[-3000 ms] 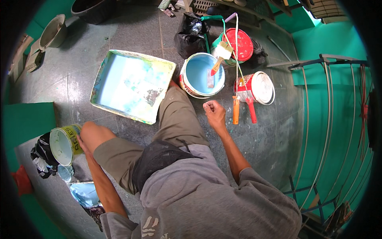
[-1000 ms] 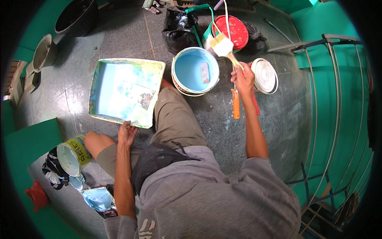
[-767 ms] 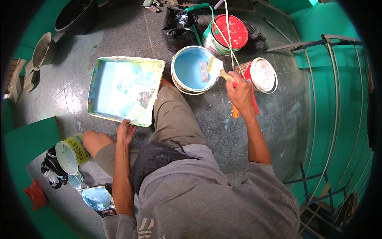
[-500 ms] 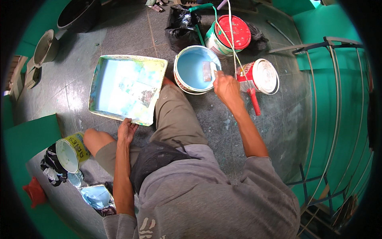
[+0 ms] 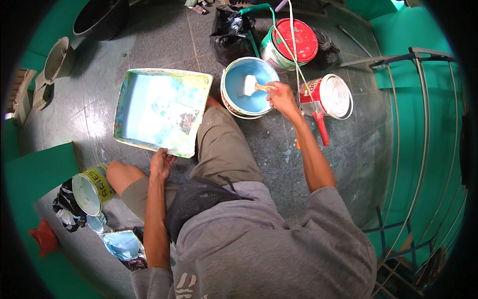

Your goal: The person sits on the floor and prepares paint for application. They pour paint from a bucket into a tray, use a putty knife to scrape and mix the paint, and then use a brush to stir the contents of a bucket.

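Note:
My right hand (image 5: pixel 284 97) grips the wooden handle of a paintbrush (image 5: pixel 251 86). Its pale bristles are inside a white bucket (image 5: pixel 223 99) with light blue paint (image 5: pixel 236 82) coating the inside; whether they touch the paint surface I cannot tell. To the left sits a wide paint tray (image 5: pixel 206 92), smeared with light blue, white and greenish paint. My left hand (image 5: pixel 162 164) holds the tray's near edge, its fingers curled round the rim beside my knee.
Behind the bucket stands a red-lidded pail (image 5: pixel 297 40) beside a black plastic bag (image 5: pixel 231 42). A red-and-white paint can (image 5: pixel 331 97) and a red-handled tool (image 5: pixel 321 130) lie to the right. Metal racking (image 5: pixel 423 124) lines the right wall. A yellow-labelled bucket (image 5: pixel 92 189) sits lower left.
The paintbrush has swung from the bucket's right inner wall toward its middle, and my right hand has turned with it. My left hand keeps its hold on the tray.

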Motion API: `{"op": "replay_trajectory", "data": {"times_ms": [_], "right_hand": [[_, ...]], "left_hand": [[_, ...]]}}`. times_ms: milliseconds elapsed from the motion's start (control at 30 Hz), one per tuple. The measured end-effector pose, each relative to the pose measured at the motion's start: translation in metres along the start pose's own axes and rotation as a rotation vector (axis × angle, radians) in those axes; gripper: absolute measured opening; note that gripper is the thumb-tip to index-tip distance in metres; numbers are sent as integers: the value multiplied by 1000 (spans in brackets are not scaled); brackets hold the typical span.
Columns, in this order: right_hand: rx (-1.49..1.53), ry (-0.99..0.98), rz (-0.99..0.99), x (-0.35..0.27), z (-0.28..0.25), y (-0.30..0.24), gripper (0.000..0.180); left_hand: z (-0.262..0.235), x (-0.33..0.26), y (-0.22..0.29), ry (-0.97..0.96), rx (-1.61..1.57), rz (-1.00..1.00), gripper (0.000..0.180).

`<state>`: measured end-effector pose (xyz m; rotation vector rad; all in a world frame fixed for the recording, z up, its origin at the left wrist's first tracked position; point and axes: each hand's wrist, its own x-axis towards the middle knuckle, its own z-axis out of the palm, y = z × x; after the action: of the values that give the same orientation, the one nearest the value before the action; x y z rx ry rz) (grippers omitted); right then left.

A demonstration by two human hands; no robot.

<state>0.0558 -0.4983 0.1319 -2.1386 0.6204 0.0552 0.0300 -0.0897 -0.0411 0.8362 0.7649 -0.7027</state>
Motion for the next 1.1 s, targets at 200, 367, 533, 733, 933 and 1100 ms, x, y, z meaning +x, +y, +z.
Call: {"op": "replay_trajectory", "data": {"times_ms": [200, 367, 533, 733, 933, 1100], "right_hand": [[171, -89, 54, 3, 7, -10, 23], [282, -105, 73, 4, 6, -2, 23], [313, -103, 88, 2, 8, -1, 23], [364, -141, 69, -2, -2, -4, 23], [260, -36, 111, -7, 6, -9, 23], [159, -6, 106, 3, 24, -12, 23]], "left_hand": [[3, -3, 0, 30, 25, 19, 13], [-1, -1, 1, -15, 84, 10, 24], [16, -18, 5, 157, 151, 31, 25], [24, -43, 23, 351, 632, 314, 31], [98, -72, 48, 89, 702, 477, 22], [122, -78, 46, -14, 701, 507, 27]]}}
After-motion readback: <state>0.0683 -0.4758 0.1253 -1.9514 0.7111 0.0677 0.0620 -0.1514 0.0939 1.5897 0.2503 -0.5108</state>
